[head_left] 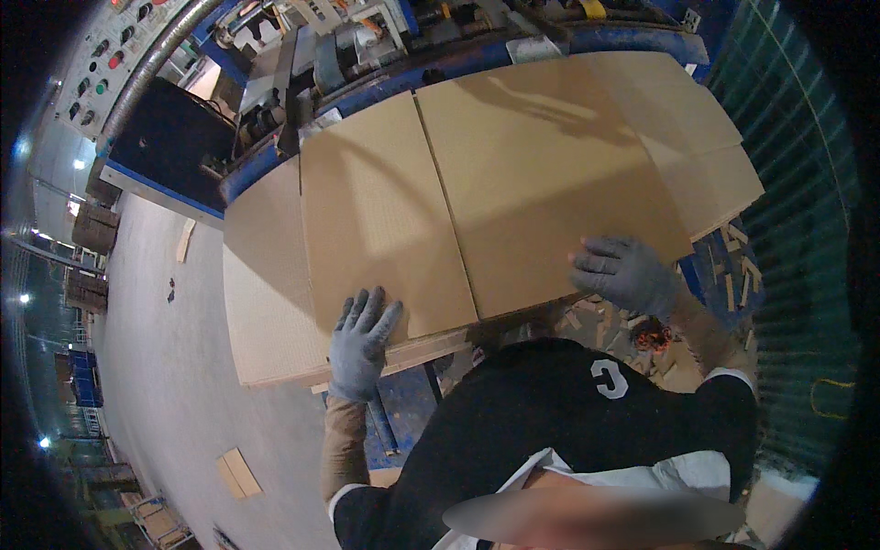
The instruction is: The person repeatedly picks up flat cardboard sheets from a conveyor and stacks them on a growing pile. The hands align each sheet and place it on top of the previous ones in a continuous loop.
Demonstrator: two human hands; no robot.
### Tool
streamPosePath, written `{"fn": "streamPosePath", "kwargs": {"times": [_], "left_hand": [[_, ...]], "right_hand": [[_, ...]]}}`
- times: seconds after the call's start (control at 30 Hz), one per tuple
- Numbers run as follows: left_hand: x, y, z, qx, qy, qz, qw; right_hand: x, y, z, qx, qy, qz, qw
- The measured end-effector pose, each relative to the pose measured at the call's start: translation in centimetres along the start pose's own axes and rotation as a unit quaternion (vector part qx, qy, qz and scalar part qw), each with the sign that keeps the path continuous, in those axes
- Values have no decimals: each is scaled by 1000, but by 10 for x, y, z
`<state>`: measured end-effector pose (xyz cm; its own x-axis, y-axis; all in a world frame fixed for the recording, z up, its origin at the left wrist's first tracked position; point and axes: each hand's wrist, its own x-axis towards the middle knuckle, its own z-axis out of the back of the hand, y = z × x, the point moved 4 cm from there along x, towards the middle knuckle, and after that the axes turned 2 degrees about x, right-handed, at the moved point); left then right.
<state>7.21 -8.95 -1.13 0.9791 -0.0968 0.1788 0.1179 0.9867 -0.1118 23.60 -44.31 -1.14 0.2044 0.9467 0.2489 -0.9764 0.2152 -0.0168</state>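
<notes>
Head view looks down on a blue machine [477, 55] whose bed carries a stack of tan boards. 2 boards lie side by side on top: the right board [550, 174], the bigger, reaches from the far edge of the stack to its near edge; the left board [380, 220] touches it along a straight seam. Under them a wider lower board [261, 293] sticks out at the stack's left edge and near-left corner, and more board [715, 174] shows at the far-right corner. Grey floor [165, 367] spreads to the left, with 2 small offcuts [236, 472] lying on it. Scrap wood pieces [733, 266] lie heaped below the stack's right edge.

Both hands wear grey gloves. Left hand [360, 344] lies flat at the near edge of the left board, fingers spread wide, pressing on it rather than gripping. Right hand [626, 273] rests on the near-right corner of the right board, fingers bent over its top; whether they hook the edge I cannot tell.
</notes>
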Motion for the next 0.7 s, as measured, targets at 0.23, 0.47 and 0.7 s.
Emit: {"fn": "streamPosePath", "kwargs": {"times": [0.23,0.47,0.7], "left_hand": [[24,24,0,26,-48,-21,998],[103,102,-12,50,-141,-27,988],[201,144,8,81,-216,179,956]], "right_hand": [[14,-71,-8,-6,-6,-84,996],[75,-163,-20,39,-12,-165,985],[140,-205,-42,-104,-72,-319,939]]}}
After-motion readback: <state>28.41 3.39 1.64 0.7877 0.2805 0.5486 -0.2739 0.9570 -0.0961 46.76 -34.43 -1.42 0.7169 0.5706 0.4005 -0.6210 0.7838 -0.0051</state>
